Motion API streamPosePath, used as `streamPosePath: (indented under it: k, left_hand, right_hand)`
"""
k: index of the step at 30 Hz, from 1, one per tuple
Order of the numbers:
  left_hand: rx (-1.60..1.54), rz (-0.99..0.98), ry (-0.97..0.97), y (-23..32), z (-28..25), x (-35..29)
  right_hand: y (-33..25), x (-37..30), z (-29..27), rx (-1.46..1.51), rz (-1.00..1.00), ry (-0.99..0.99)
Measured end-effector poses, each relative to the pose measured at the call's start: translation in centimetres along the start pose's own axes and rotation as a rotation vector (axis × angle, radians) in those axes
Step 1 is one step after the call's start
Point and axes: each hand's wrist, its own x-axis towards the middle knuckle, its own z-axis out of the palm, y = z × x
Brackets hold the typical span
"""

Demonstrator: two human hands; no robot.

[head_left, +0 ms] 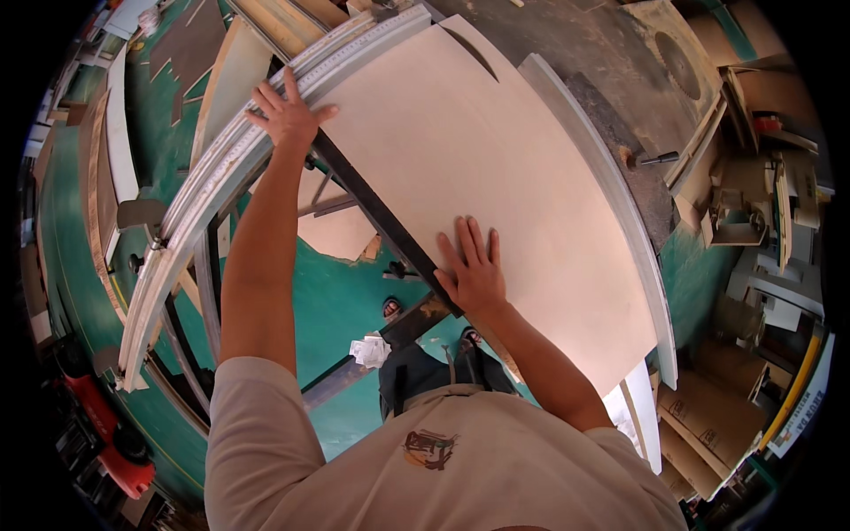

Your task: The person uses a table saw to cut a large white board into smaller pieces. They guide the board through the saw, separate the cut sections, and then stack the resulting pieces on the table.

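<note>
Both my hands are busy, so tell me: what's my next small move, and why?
I'd probably press the pale panel gently toward the scaled metal rail with your right hand: that hand lies on the panel, your left hand rests on the rail, and this view doesn't settle whether panel and rail meet snugly.

- Along the metal rail [162,265]: a ruler strip [363,47], its figures too fine to read.
- On the white panel [804,409] at far right: bold dark lettering.
- On a cardboard box [722,411]: small print, perhaps lettering.
</note>
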Motion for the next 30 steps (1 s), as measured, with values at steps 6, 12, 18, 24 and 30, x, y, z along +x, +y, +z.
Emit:
streamPosePath:
  k: [6, 12, 18, 24, 30]
  left_hand:
    - [-0.033, 0.003, -0.001, -0.5, 1.5, 0.8]
    - [-0.051, 0.000, -0.026, -0.7, 2.3, 1.9]
    - [-0.029, -0.007, -0.013, -1.4, 3.5, 3.2]
    - [-0.001, -0.012, 0.036, -2.4, 5.5, 4.5]
    - [-0.061, -0.020, -0.048, -2.0, 5.4, 4.9]
  right_hand:
    - [-0.1, 0.9, -0.1, -0.035, 0.019, -0.061]
    - [0.1, 2.1, 0.1, -0.020, 0.033, -0.093]
    - [0.1, 3.6, 0.0, -0.008, 0.017, -0.088]
    - [0.1, 4.9, 0.2, -0.009, 0.002, -0.095]
    - [0.3, 5.8, 0.4, 0.011, 0.015, -0.116]
